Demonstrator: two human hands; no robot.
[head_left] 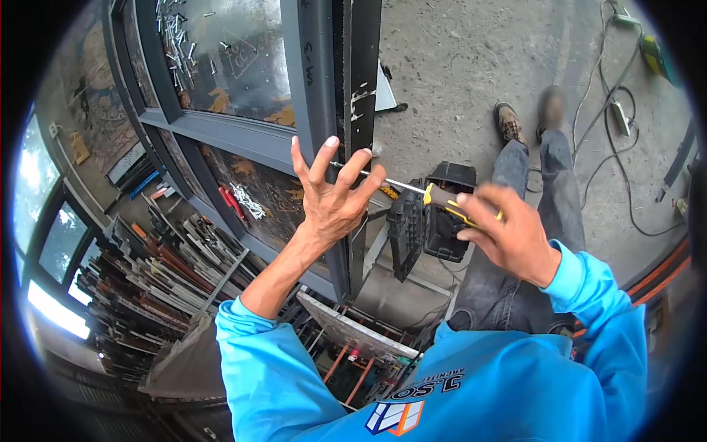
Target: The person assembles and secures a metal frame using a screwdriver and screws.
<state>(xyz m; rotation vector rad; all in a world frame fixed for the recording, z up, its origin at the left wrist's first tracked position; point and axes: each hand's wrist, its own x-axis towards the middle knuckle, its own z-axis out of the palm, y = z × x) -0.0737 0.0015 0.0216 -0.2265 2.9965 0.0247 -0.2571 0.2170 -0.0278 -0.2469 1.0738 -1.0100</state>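
Observation:
My right hand (508, 234) grips a screwdriver by its yellow and black handle (448, 202). Its thin metal shaft (401, 183) runs left toward the outer face of a dark grey metal frame (318, 77). At the frame's edge, the tip end of the shaft meets a small screw (336, 163). Spread fingers of my left hand (333, 190) lie against the frame beside that screw, and the shaft passes behind a couple of them.
White screws (247, 201) and red-handled pliers (230, 202) lie on the board inside the frame, with more loose screws (177, 44) higher up. An open black toolbox (451, 180) stands below my right hand. Cables (615, 88) cross the floor; long metal profiles (177, 272) are stacked at left.

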